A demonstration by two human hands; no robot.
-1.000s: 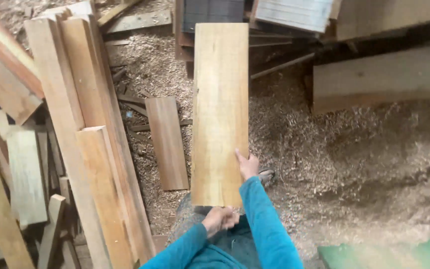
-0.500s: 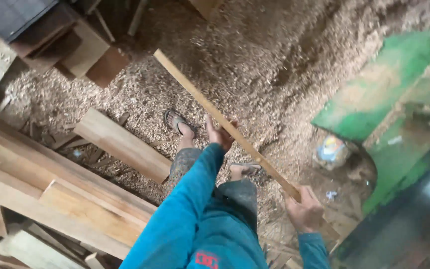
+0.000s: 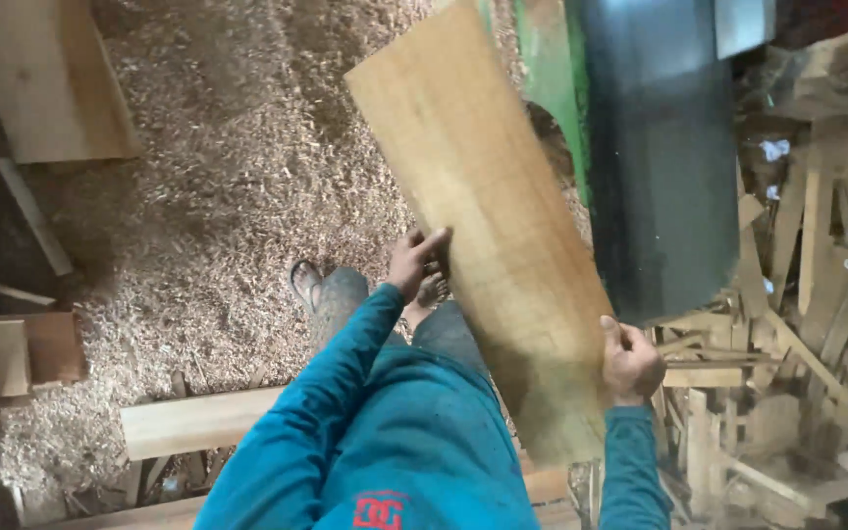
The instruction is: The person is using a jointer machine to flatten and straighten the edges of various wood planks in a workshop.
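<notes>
I hold a long flat wooden plank (image 3: 488, 206) out in front of me, its broad face up, running from upper middle down to my waist. My left hand (image 3: 416, 257) grips its left edge with fingers over the face. My right hand (image 3: 630, 361) clasps the right edge lower down. Both sleeves are teal. Below the plank my foot in a sandal (image 3: 304, 285) stands on the sawdust floor (image 3: 238, 177).
A green and dark metal machine (image 3: 655, 147) stands just right of the plank. Scrap wood offcuts (image 3: 787, 344) are piled at the right. Boards (image 3: 193, 420) lie at lower left, and a pale thick slab (image 3: 46, 79) at upper left.
I have turned right, from the stacked boards toward the green machine. The plank went from flat ahead, to edge-on, to its face showing again; both hands kept hold.
</notes>
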